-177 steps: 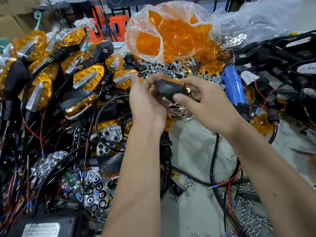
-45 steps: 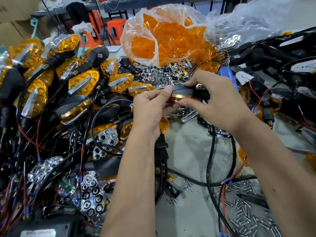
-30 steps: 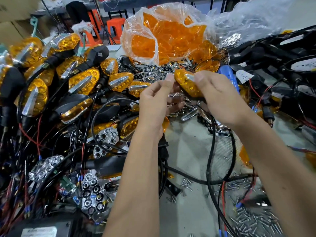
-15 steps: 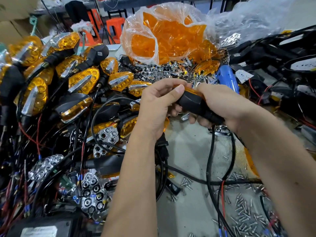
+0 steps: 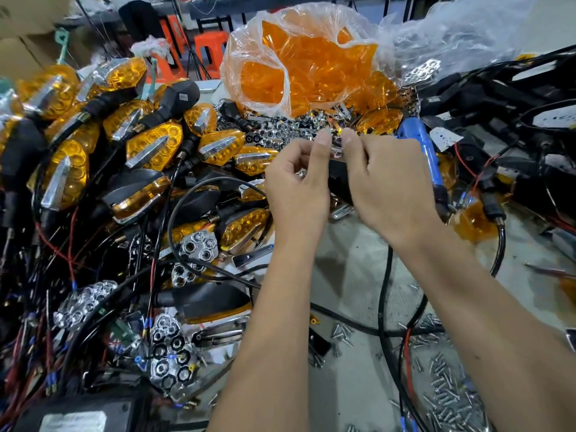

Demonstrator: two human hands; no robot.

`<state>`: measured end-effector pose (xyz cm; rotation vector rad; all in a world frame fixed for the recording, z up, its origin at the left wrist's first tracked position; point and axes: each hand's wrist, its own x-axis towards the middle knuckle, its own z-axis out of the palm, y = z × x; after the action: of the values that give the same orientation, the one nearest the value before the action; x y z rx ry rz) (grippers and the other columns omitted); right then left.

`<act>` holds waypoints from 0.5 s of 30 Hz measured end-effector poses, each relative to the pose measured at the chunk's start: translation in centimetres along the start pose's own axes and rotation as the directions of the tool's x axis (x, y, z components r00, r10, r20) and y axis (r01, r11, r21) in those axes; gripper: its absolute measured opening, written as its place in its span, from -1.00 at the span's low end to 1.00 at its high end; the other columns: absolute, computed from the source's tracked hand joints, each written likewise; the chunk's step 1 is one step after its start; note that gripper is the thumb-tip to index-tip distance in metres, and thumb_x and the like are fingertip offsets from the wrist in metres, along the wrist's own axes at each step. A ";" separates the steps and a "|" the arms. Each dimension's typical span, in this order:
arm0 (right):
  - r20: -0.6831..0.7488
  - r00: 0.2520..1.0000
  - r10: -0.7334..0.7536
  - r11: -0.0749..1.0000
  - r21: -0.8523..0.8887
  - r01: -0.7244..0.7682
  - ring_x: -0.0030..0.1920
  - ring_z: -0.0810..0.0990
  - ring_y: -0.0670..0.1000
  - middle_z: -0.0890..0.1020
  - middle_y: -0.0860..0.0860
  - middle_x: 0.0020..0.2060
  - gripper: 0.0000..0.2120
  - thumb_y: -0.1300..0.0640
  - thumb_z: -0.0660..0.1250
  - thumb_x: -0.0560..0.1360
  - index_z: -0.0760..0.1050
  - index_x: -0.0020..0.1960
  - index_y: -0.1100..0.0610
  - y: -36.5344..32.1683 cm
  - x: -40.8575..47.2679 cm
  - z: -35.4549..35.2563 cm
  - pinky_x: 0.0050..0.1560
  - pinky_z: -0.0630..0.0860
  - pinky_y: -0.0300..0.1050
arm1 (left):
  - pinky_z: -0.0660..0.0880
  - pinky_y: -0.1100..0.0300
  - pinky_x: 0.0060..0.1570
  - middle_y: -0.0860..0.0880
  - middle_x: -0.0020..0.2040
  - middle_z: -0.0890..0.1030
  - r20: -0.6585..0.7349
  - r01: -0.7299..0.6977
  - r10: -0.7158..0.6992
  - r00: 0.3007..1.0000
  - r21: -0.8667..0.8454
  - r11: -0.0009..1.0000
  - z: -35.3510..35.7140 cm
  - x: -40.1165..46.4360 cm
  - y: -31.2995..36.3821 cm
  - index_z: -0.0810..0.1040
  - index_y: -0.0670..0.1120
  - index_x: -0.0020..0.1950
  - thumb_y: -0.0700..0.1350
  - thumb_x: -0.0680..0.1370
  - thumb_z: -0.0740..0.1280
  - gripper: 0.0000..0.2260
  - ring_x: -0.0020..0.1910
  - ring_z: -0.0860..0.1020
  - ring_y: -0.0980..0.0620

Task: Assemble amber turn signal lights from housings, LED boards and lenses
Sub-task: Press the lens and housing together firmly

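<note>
Both hands meet over the middle of the grey desk [image 5: 358, 275]: the left hand [image 5: 296, 188] and the right hand [image 5: 389, 188] each curl their fingers around a black plastic turn signal housing [image 5: 338, 176] held between them, mostly hidden by the palms, with a small chrome piece [image 5: 336, 152] showing at its top between the two thumbs. A black cable [image 5: 385, 291] hangs below the right hand and runs down across the desk. Behind the hands sits a clear plastic bag of amber lenses [image 5: 305, 63], with a blue-handled electric screwdriver [image 5: 424, 151] just to the right. Finished amber turn signal lights with chrome trim [image 5: 152, 145] are heaped on the left, and loose silver screws [image 5: 442, 385] lie scattered at lower right.
</note>
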<state>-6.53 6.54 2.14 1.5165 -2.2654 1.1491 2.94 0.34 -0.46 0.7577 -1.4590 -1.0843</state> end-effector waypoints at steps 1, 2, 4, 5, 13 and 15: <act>0.010 1.000 0.023 0.998 0.062 -0.024 -0.45 0.40 0.01 0.43 0.01 -0.49 -0.43 -0.12 0.05 0.74 0.35 -0.40 0.08 0.0 0.1 0.0 -0.30 0.28 0.03 | 0.42 0.19 -0.33 -0.15 -0.34 0.54 0.000 -0.039 0.039 0.999 0.012 0.999 0.0 0.0 0.2 0.58 -0.24 -0.21 0.03 0.68 0.31 -0.59 -0.37 0.46 0.03; 0.033 0.997 0.063 0.988 0.139 -0.067 -0.49 0.33 -0.03 0.38 -0.01 -0.53 -0.40 -0.11 0.06 0.74 0.32 -0.43 0.10 0.1 0.2 0.0 -0.33 0.24 0.02 | 0.42 0.26 -0.33 -0.13 -0.35 0.56 0.011 -0.048 0.048 0.999 -0.003 0.999 0.0 -0.1 0.4 0.59 -0.23 -0.23 0.04 0.69 0.29 -0.58 -0.37 0.47 0.08; 0.068 0.984 0.165 0.943 0.281 -0.177 -0.50 0.32 -0.04 0.36 0.00 -0.53 -0.37 -0.12 0.09 0.74 0.39 -0.41 0.21 0.5 0.5 -0.3 -0.36 0.23 -0.01 | 0.42 0.33 -0.41 0.00 -0.37 0.59 0.067 0.015 -0.010 0.998 -0.073 0.997 -0.2 0.0 0.6 0.67 -0.12 -0.22 0.07 0.69 0.27 -0.60 -0.42 0.49 0.14; 0.077 0.974 0.215 0.912 0.340 -0.229 -0.48 0.36 -0.03 0.40 0.02 -0.51 -0.37 -0.13 0.09 0.73 0.46 -0.35 0.26 0.7 0.7 -0.5 -0.35 0.29 -0.01 | 0.42 0.32 -0.45 0.04 -0.37 0.60 0.122 0.079 -0.063 0.991 -0.130 0.988 -0.3 0.0 0.6 0.70 -0.09 -0.17 0.08 0.68 0.29 -0.64 -0.43 0.49 0.14; 0.154 0.906 0.395 0.767 0.487 -0.417 -0.46 0.45 0.22 0.41 0.06 -0.52 -0.38 -0.25 0.14 0.68 0.43 -0.41 0.10 0.7 1.2 -1.6 -0.35 0.54 0.20 | 0.51 0.32 -0.27 -0.02 -0.07 0.72 0.401 0.275 -0.117 0.909 -0.364 0.890 -1.3 0.2 0.5 0.70 -0.13 0.15 -0.20 0.59 0.42 -0.85 -0.19 0.61 0.14; 0.131 0.910 0.395 0.790 0.457 -0.408 -0.42 0.42 0.16 0.38 0.03 -0.51 -0.37 -0.26 0.11 0.69 0.38 -0.41 0.11 0.5 1.1 -1.5 -0.30 0.54 0.27 | 0.51 0.32 -0.28 -0.01 -0.09 0.72 0.367 0.256 -0.116 0.923 -0.362 0.896 -0.9 0.1 0.5 0.71 -0.11 0.10 -0.23 0.58 0.44 -0.87 -0.22 0.61 0.14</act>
<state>-7.85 6.91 3.49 1.1987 -2.5290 1.9396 3.89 0.26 0.04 0.4338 -1.3881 -1.6717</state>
